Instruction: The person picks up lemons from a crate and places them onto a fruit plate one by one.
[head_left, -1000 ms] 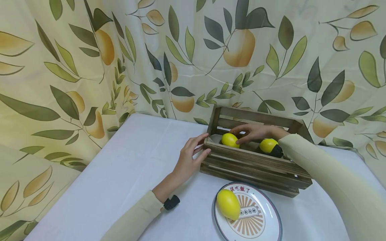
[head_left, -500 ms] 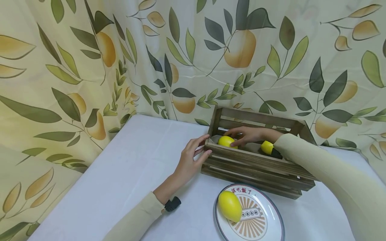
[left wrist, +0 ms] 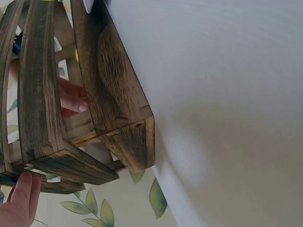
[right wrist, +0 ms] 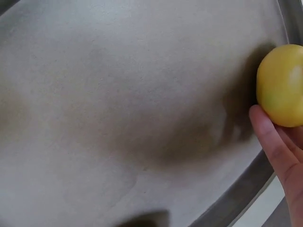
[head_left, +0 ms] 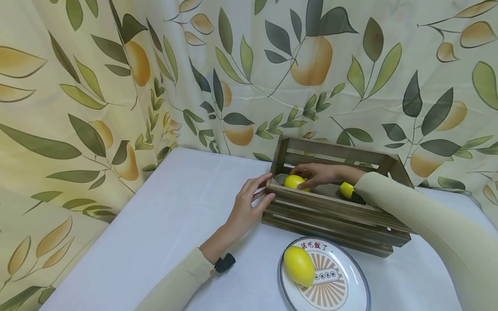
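- Hanging across the head view from 9 through 12 to 3 o'clock, the cream curtain (head_left: 241, 99) bears printed green leaves and orange fruit.
- Below it spreads a white tablecloth (head_left: 171, 216).
- Dark brown and slatted, the wooden crate (head_left: 338, 211) stands at 4 o'clock from the head view's centre. The left wrist view brings out its dark, streaky grain; the right wrist view shows its grey floor (right wrist: 132, 94), crossed by a soft shadow.
- At 5 o'clock, near the crate's front, lies a white plate (head_left: 352, 287), dark-rimmed; the head view alone shows its red characters and orange-brown sunburst.
- The left hand (head_left: 246, 209) touches the crate's 9 o'clock corner, thumb apart from fairly straight fingers.
- The right hand (head_left: 320, 174) reaches inside, fingers and thumb curved around a lemon; the left wrist view catches its fingers through a gap between slats.
- That gripped lemon (head_left: 293, 181), plump and bright yellow, sits toward the crate's 9 o'clock end. The right wrist view, at its 3 o'clock edge, reveals a faint greenish tinge.
- A tapered, smooth plate lemon (head_left: 298, 265) rests toward the plate's 10 o'clock.
- Another lemon (head_left: 345, 189) in the crate is partly hidden by the black wrist device (head_left: 357, 198).
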Demonstrator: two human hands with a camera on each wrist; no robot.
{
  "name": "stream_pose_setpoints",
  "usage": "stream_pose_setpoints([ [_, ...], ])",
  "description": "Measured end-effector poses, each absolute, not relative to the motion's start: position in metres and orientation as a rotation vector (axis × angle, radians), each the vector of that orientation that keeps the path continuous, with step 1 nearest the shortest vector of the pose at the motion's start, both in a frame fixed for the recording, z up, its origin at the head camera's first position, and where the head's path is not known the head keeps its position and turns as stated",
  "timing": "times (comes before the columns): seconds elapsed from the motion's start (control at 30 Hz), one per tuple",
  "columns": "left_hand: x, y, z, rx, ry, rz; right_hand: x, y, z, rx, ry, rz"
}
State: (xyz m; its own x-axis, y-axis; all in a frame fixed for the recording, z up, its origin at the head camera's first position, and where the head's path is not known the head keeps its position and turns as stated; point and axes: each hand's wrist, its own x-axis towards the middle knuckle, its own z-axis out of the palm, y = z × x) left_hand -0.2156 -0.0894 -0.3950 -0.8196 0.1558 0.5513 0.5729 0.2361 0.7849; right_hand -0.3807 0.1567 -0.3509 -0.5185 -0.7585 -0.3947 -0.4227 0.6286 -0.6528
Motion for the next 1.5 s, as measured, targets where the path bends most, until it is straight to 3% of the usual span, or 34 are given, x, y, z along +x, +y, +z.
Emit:
stream_pose_setpoints([
  [0.7, -0.216, -0.09, -0.395, -0.672, -2.179, -1.594, -0.387, 0.162, -0.352, -1.041, 2.116, -0.666],
  [1.5, -0.215, -0.09, -0.394, -0.683, -2.175, -1.608, -0.39, 0.163, -0.325, -1.118, 2.15, -0.931],
])
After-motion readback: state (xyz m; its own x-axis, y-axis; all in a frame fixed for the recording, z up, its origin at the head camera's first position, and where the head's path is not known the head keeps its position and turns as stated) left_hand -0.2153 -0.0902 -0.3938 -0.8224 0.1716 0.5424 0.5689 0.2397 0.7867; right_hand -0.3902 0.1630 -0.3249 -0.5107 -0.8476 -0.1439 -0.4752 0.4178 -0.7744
